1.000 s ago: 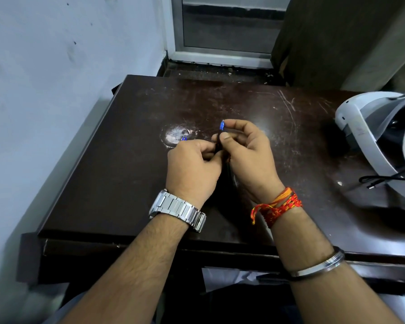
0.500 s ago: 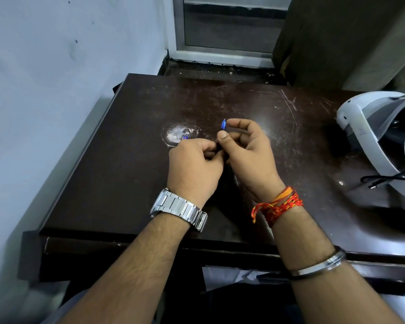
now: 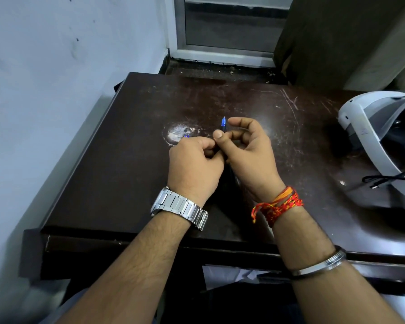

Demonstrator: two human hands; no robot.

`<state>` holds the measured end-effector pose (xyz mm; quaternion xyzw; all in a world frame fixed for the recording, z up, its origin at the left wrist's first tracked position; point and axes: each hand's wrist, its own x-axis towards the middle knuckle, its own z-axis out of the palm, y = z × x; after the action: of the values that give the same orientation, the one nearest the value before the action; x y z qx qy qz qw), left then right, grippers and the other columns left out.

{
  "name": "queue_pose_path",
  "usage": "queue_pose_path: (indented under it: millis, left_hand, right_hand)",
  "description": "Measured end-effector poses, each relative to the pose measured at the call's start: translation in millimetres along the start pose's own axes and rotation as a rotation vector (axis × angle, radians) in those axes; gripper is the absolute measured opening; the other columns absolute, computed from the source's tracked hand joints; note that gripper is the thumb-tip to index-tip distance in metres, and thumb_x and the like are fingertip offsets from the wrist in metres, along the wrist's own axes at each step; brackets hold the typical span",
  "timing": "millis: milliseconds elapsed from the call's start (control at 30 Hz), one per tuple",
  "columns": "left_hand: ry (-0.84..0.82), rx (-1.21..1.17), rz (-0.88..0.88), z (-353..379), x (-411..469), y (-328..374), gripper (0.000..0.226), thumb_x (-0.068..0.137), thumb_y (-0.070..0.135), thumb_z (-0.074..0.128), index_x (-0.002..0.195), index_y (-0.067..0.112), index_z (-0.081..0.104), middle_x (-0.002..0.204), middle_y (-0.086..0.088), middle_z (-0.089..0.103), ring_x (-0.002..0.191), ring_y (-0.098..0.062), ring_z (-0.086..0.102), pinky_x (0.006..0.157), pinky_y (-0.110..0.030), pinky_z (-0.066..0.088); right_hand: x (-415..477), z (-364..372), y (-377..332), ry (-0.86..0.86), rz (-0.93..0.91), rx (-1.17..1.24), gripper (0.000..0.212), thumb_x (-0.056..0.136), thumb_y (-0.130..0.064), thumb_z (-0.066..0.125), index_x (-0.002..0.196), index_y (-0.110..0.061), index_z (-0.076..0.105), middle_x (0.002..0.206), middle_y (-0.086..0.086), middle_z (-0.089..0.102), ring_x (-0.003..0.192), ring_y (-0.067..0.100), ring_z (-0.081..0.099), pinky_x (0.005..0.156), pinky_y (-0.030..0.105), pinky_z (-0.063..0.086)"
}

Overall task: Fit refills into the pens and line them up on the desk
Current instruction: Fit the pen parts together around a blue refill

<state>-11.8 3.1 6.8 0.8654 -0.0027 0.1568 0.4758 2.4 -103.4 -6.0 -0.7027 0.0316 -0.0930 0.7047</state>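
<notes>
Two hands meet over the dark scratched wooden counter [image 3: 131, 174]: our left hand [image 3: 194, 169] & right hand [image 3: 248, 155] w/ grip pinched on a blue-tipped thin refill [image 3: 223, 124], no finished pens lined up yet.

A blue-tipped pen [image 3: 223, 124] points up and away above the dark desk [image 3: 117, 164], body mostly hidden

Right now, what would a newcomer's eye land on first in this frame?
Mid-desk, the left hand and right hand meet around a pen with a blue tip poking up past the right thumb. Next come the steel watch and red-orange wrist threads, then the white headset at the dark desk's right edge.
</notes>
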Motion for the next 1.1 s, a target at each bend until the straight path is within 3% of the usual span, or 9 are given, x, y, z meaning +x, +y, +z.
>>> queue_pose_path:
  millis: [167, 267, 333, 467, 633, 767, 833, 933, 1100]
  left_hand:
    - [-0.002, -0.033, -0.027, 0.5, -1.1, 0.5, 0.005, 0.074, 0.023, 0.077, 0.073, 0.018, 0.077, 0.06, 0.012, 0.069, 0.058, -0.005, 0.065, 0.056, -0.015, 0.05]
    - [-0.004, 0.0, -0.001, 0.1, -0.2, -0.2, 0.008, 0.074, 0.022, 0.076, 0.067, 0.018, 0.075, 0.053, 0.013, 0.064, 0.052, -0.004, 0.062, 0.049, -0.005, 0.039]
    - [-0.008, -0.016, -0.005, 0.4, -0.9, 0.1, 0.004, 0.074, 0.022, 0.076, 0.071, 0.019, 0.077, 0.058, 0.013, 0.068, 0.056, -0.003, 0.064, 0.05, -0.007, 0.043]
    - [0.003, -0.05, -0.022, 1.5, -1.5, 0.1, 0.006, 0.073, 0.023, 0.078, 0.071, 0.017, 0.077, 0.059, 0.011, 0.069, 0.059, -0.004, 0.064, 0.054, -0.015, 0.048]
    - [0.009, -0.011, -0.001, 1.4, -1.1, 0.6, 0.007, 0.073, 0.021, 0.076, 0.069, 0.016, 0.076, 0.057, 0.013, 0.067, 0.058, -0.005, 0.063, 0.049, -0.011, 0.043]
    - [0.011, -0.031, -0.031, 1.3, -1.4, 0.9, 0.006, 0.073, 0.024, 0.078, 0.072, 0.018, 0.077, 0.059, 0.01, 0.069, 0.057, -0.005, 0.065, 0.053, -0.014, 0.048]
    - [0.013, -0.009, -0.011, 0.3, -0.5, 0.8, 0.007, 0.073, 0.023, 0.077, 0.069, 0.017, 0.076, 0.056, 0.013, 0.066, 0.056, -0.006, 0.063, 0.049, -0.009, 0.042]
    - [0.007, 0.003, -0.008, 0.1, -0.8, 1.3, 0.007, 0.074, 0.022, 0.075, 0.069, 0.017, 0.076, 0.057, 0.007, 0.069, 0.055, -0.006, 0.064, 0.051, -0.015, 0.046]
    - [0.016, -0.024, -0.031, 0.4, -1.2, 1.7, 0.008, 0.073, 0.024, 0.078, 0.07, 0.017, 0.077, 0.059, 0.007, 0.069, 0.057, -0.007, 0.063, 0.054, -0.017, 0.047]
  right_hand:
    - [1.3, -2.3, -1.8, -0.021, 0.037, 0.054, 0.02, 0.092, -0.009, 0.062, 0.105, -0.023, 0.055, 0.086, 0.004, 0.072, 0.066, 0.011, 0.062, 0.063, 0.029, 0.048]
    - [-0.5, 0.0, -0.6, 0.008, 0.019, 0.033, 0.027, 0.087, -0.018, 0.072, 0.108, -0.019, 0.056, 0.084, 0.004, 0.067, 0.07, 0.018, 0.06, 0.068, 0.037, 0.05]
    - [0.1, 0.3, 0.0, 0.009, 0.017, 0.009, 0.025, 0.088, -0.013, 0.07, 0.107, -0.02, 0.055, 0.081, 0.005, 0.067, 0.072, 0.02, 0.06, 0.071, 0.041, 0.05]
    - [3.1, -2.4, -0.5, 0.015, 0.055, 0.052, 0.02, 0.09, -0.009, 0.062, 0.101, -0.025, 0.056, 0.081, 0.002, 0.07, 0.06, 0.009, 0.059, 0.063, 0.03, 0.046]
    - [1.3, 0.3, 1.7, 0.005, 0.013, 0.019, 0.021, 0.09, -0.015, 0.068, 0.105, -0.023, 0.056, 0.081, 0.005, 0.067, 0.073, 0.022, 0.06, 0.07, 0.041, 0.048]
    - [2.6, -1.3, 0.9, -0.01, 0.043, 0.076, 0.018, 0.09, -0.013, 0.062, 0.102, -0.025, 0.056, 0.082, 0.004, 0.072, 0.062, 0.011, 0.06, 0.063, 0.03, 0.046]
    - [1.6, 0.2, 1.4, 0.001, 0.041, 0.075, 0.024, 0.085, -0.022, 0.069, 0.106, -0.021, 0.057, 0.079, 0.001, 0.069, 0.062, 0.014, 0.059, 0.063, 0.033, 0.047]
    - [1.1, 1.4, 2.1, -0.006, 0.021, 0.026, 0.022, 0.09, -0.014, 0.068, 0.107, -0.019, 0.056, 0.079, 0.002, 0.067, 0.07, 0.021, 0.059, 0.067, 0.038, 0.047]
    - [2.4, 0.4, 0.6, -0.005, 0.053, 0.09, 0.016, 0.092, -0.011, 0.061, 0.102, -0.022, 0.057, 0.084, 0.004, 0.071, 0.061, 0.008, 0.06, 0.061, 0.025, 0.045]
